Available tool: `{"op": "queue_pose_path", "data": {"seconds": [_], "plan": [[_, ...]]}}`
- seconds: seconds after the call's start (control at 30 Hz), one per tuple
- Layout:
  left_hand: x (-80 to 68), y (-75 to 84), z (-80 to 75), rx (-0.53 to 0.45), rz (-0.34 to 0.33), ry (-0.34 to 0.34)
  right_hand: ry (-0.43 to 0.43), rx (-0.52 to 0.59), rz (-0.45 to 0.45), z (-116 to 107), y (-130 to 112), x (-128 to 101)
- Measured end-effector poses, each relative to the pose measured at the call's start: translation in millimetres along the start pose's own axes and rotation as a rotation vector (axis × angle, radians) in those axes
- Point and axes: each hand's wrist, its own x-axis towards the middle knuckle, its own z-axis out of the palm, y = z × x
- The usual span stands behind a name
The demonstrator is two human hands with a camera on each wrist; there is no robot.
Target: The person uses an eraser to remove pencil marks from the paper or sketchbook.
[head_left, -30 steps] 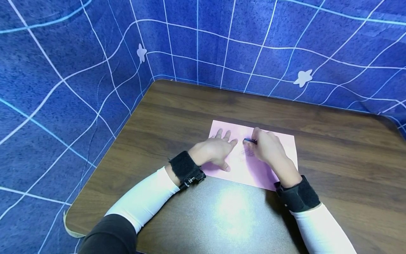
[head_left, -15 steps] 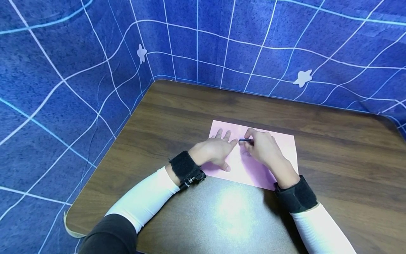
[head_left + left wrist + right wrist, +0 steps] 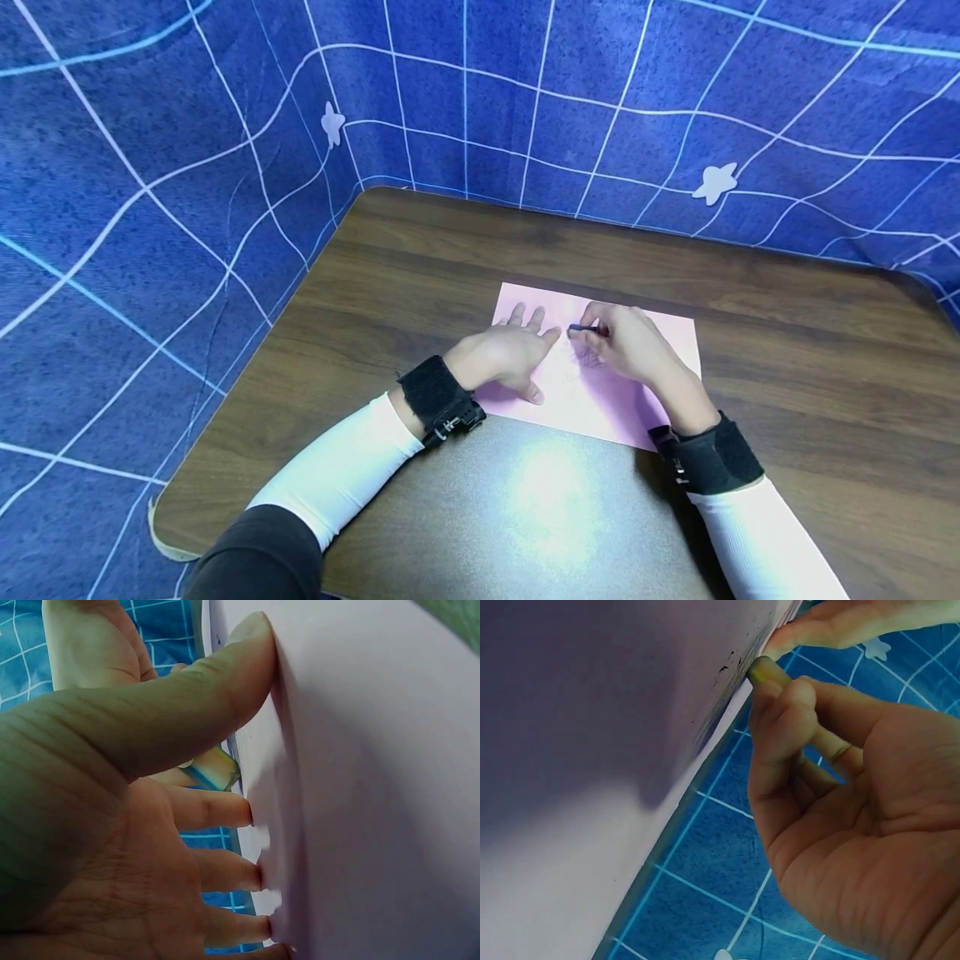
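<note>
A pink sheet of paper [image 3: 558,396] lies on the wooden table. My left hand [image 3: 512,354] rests on its left part with fingers spread; the left wrist view shows the thumb [image 3: 225,682] and fingertips touching the sheet. Between thumb and fingers, my right hand [image 3: 630,343] pinches a small dark-blue eraser [image 3: 582,328] near the middle of the paper. Its blue and yellow side shows in the left wrist view, where the eraser [image 3: 217,769] is partly covered by fingers. Faint scribbled marks [image 3: 587,357] lie just below it. Dark crumbs [image 3: 731,661] dot the paper in the right wrist view.
The brown wooden table [image 3: 420,258] extends round the paper on all sides, with a bright glare near its front. A blue curtain [image 3: 525,108] with white lines and star shapes borders it at the back and left.
The right hand has shifted the eraser left, then slightly back up and right over the paper, uncovering the scribbled marks again. The left hand stays in place.
</note>
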Motion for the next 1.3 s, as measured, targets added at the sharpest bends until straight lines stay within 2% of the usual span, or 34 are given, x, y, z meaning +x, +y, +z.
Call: {"op": "queue_pose_path", "data": {"seconds": [0.23, 0.3, 0.57, 0.73, 0.8, 1.07, 1.3], "plan": [[0.4, -0.8, 0.3, -0.013, -0.002, 0.005, -0.083, 0.137, -0.065, 1, 2, 1], [0.2, -0.8, 0.4, -0.011, 0.001, 0.010, -0.087, 0.139, -0.076, 2, 2, 1], [0.3, -1.1, 0.5, 0.001, -0.003, 0.012, 0.016, -0.101, -0.027, 5, -8, -2], [1.0, -1.0, 1.1, 0.005, 0.001, 0.015, 0.075, -0.172, 0.051, 3, -9, -3], [1.2, -0.8, 1.5, 0.003, 0.002, 0.013, 0.082, -0.179, 0.057, 3, -7, -3], [0.4, -1.1, 2.2, 0.006, 0.004, 0.015, 0.051, -0.105, -0.098, 6, -5, -4], [0.2, -2.1, 2.5, -0.015, 0.009, 0.023, -0.032, -0.031, -0.154, 7, -9, -3]]}}
